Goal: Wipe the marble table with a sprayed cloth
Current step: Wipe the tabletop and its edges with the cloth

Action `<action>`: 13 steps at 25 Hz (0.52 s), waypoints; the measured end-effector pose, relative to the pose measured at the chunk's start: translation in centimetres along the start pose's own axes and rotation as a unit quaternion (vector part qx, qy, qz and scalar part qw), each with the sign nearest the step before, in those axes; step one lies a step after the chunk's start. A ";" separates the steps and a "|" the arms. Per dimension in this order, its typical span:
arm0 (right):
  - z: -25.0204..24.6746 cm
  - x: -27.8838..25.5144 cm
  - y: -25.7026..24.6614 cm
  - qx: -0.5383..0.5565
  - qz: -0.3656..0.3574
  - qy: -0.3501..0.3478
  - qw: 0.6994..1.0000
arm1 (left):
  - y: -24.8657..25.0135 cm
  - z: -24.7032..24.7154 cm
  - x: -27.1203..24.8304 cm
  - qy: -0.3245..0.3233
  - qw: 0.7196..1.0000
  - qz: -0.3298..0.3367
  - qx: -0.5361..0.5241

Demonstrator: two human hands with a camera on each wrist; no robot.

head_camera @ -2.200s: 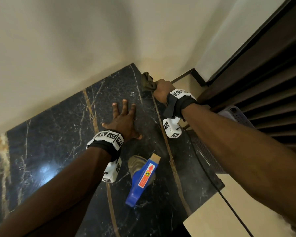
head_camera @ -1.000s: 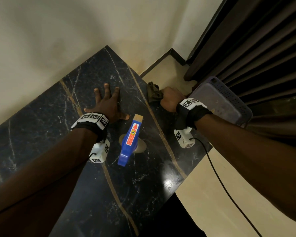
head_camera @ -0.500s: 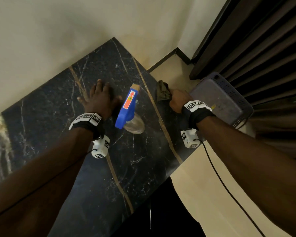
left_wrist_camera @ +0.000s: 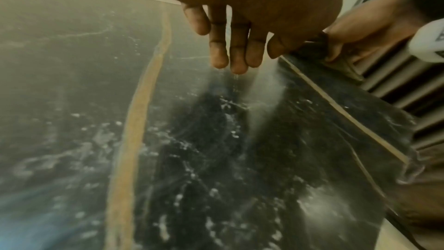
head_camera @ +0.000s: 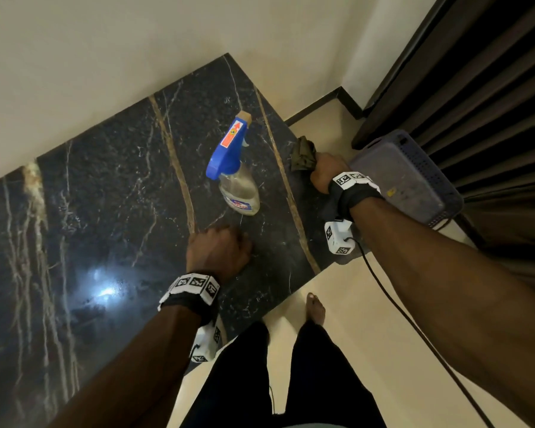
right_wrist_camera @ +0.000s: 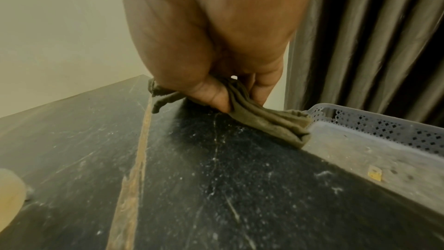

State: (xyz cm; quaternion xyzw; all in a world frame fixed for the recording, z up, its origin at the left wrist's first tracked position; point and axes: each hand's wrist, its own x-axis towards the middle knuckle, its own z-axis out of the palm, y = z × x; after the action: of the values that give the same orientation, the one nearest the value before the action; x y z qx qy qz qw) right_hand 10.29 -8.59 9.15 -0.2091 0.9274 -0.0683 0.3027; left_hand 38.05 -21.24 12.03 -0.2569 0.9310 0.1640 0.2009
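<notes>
The person's right hand (head_camera: 327, 173) grips a bunched olive-green cloth (head_camera: 303, 152), its fingers (right_wrist_camera: 213, 98) curled tight round the fabric and pressing it down onto the black marble surface (head_camera: 112, 186). The cloth sits at the surface's right edge, to the right of the spray bottle (head_camera: 234, 168) and touching the rim of the grey perforated basket (right_wrist_camera: 374, 121) that stands just beside that edge. The spray bottle stands upright between the two gold veins, with nothing touching it.

The left hand (head_camera: 218, 253) hangs just above the marble on the near side of the bottle; in the left wrist view its fingers (left_wrist_camera: 236, 52) point loosely downward, close together and holding nothing, the tips close over the stone or barely touching it.

As to progress, the cloth is in hand and down on the marble, so wiping appears to be under way at the right end. White specks and a dusty film show on the stone near the cloth in the right wrist view, so that patch looks unfinished. The long stretch to the left of the bottle shows a bright glare; whether it has been wiped cannot be told. The spot beneath the bottle probably remains to be done.
</notes>
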 end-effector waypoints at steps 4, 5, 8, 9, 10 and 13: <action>-0.1 -0.2 1.2 0.013 -0.024 -0.017 0.999 | 6.4 1.9 0.8 0.006 0.990 0.119 -0.076; 0.1 -0.3 1.8 0.015 -0.025 -0.019 0.999 | 8.1 2.5 1.7 0.014 0.988 0.133 -0.083; 0.8 -0.9 4.0 0.026 -0.034 -0.025 0.999 | 12.1 3.9 4.3 -0.012 0.994 0.079 -0.077; 0.9 -1.0 4.4 0.030 -0.036 -0.028 0.998 | 12.9 4.0 4.9 -0.031 0.996 0.044 -0.073; 0.9 -0.8 4.9 0.032 -0.039 -0.033 0.998 | 13.6 4.2 5.3 -0.049 0.997 0.020 -0.064; 0.0 0.4 4.4 0.041 -0.063 -0.042 0.996 | 14.6 4.1 5.6 -0.090 0.995 0.000 -0.034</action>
State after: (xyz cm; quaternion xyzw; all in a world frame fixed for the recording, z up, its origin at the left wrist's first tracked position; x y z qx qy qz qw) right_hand 8.53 -4.81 7.81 -0.2568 0.8951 -0.1164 0.3452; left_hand 26.91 -9.93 8.86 -0.2475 0.9031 0.2181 0.2750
